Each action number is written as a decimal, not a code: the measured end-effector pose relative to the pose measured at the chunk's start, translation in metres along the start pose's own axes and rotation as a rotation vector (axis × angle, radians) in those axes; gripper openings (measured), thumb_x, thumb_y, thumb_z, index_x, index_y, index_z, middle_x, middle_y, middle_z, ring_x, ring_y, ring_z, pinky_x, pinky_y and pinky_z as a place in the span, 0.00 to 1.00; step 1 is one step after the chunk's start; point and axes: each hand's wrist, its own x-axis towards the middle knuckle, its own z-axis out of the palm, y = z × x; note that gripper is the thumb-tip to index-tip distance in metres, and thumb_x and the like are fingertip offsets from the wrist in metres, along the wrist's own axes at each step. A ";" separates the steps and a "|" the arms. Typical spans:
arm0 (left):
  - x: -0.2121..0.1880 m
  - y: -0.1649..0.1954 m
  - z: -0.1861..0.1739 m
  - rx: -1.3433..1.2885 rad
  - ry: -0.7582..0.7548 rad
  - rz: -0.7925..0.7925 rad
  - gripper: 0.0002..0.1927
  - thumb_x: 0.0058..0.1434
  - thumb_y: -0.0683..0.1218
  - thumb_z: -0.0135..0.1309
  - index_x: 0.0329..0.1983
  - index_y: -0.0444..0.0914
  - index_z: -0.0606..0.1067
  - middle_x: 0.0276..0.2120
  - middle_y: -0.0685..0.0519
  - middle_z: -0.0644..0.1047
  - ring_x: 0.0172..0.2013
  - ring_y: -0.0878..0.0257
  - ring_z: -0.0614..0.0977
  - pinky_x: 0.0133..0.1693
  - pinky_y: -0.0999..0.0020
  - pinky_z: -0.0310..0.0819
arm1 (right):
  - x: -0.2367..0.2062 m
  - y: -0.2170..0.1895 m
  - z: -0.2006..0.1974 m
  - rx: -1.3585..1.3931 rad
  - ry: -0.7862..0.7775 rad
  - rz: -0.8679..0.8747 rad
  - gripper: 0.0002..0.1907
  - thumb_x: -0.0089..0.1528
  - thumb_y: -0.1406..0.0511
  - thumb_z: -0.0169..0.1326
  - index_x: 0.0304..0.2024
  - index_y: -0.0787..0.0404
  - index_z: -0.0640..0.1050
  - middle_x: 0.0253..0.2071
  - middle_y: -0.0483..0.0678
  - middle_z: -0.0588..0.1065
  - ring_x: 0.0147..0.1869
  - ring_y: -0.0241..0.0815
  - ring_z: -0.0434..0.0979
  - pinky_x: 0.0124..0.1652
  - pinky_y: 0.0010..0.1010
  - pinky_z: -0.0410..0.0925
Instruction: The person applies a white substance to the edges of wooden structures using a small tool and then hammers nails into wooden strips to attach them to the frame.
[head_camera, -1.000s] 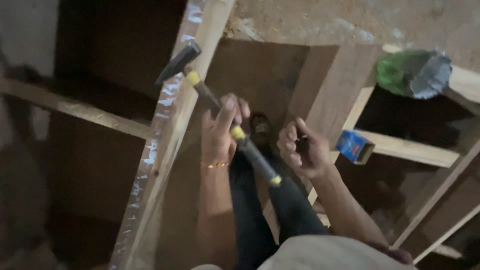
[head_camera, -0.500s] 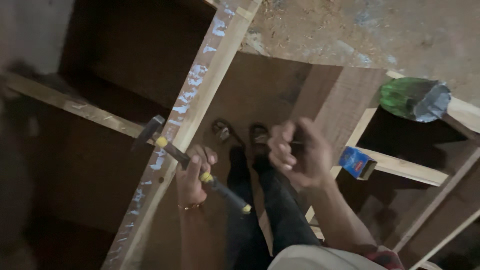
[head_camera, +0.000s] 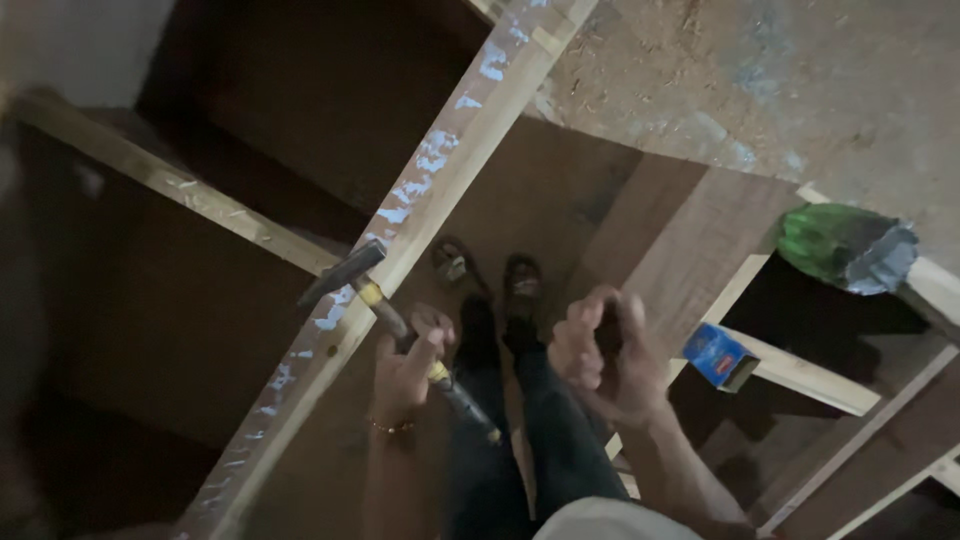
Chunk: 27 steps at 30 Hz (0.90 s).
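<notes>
My left hand (head_camera: 408, 368) grips a hammer (head_camera: 385, 315) by its dark handle with yellow bands. The steel head (head_camera: 340, 275) rests against a long pale wooden batten (head_camera: 440, 170) flecked with white, which runs diagonally from top right to bottom left. My right hand (head_camera: 600, 350) hovers just right of it with its fingers curled into a loose fist; nothing shows inside. Below the hands are my dark trouser legs and two sandalled feet (head_camera: 490, 272) on a brown board.
A second batten (head_camera: 170, 185) crosses at the left over dark gaps. A small blue box (head_camera: 718, 355) sits on a pale rail at the right. A green bag (head_camera: 845, 247) lies beyond it. Dusty ground (head_camera: 760, 90) fills the top right.
The hammer has come down from high on the batten to a lower spot beside it. My left hand dropped with it, and my right fist moved slightly down.
</notes>
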 end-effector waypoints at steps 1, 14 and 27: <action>0.001 0.001 0.002 -0.020 -0.039 0.020 0.14 0.70 0.43 0.56 0.30 0.41 0.65 0.35 0.55 0.69 0.40 0.65 0.74 0.40 0.68 0.68 | 0.002 0.001 -0.001 -0.054 0.072 0.065 0.20 0.78 0.53 0.42 0.45 0.63 0.73 0.28 0.46 0.69 0.27 0.35 0.65 0.29 0.29 0.63; 0.049 0.023 0.047 0.156 0.177 -0.247 0.09 0.63 0.48 0.59 0.37 0.37 0.78 0.29 0.58 0.77 0.31 0.72 0.76 0.33 0.73 0.71 | 0.016 0.049 -0.075 -0.950 0.440 0.442 0.29 0.74 0.48 0.38 0.35 0.63 0.78 0.31 0.44 0.76 0.36 0.32 0.74 0.38 0.22 0.69; 0.196 0.008 0.154 0.692 -0.068 0.079 0.16 0.62 0.53 0.62 0.37 0.35 0.78 0.35 0.46 0.78 0.38 0.56 0.79 0.41 0.59 0.74 | 0.066 -0.088 -0.140 -0.998 0.356 0.830 0.19 0.71 0.56 0.58 0.34 0.64 0.73 0.24 0.51 0.69 0.27 0.46 0.69 0.28 0.36 0.63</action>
